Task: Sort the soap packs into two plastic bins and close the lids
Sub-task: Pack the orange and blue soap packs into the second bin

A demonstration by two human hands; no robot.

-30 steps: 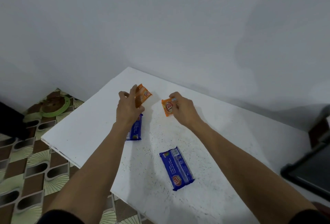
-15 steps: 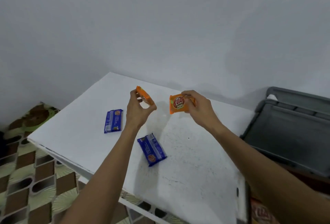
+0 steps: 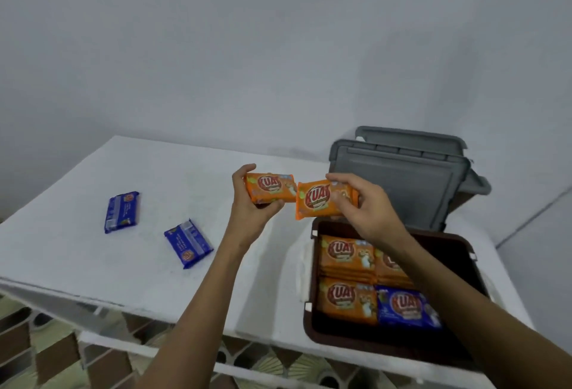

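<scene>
— Where are the hands?
— Above the right end of the table (image 3: 77, 249). The left hand (image 3: 247, 202) grips the first orange pack (image 3: 269, 187); the right hand (image 3: 368, 206) pinches the second orange pack (image 3: 318, 199), corners nearly meeting.
— And the rest?
— The brown bin (image 3: 312, 320) stands open at the right front corner, binned packs (image 3: 343, 255) inside, with the gray bin (image 3: 402, 184) behind. The far blue pack (image 3: 121, 212) and the near blue pack (image 3: 188, 243) lie toward the left edge.

Single head-worn view, facing forward and down, close above table (image 3: 77, 264)
</scene>
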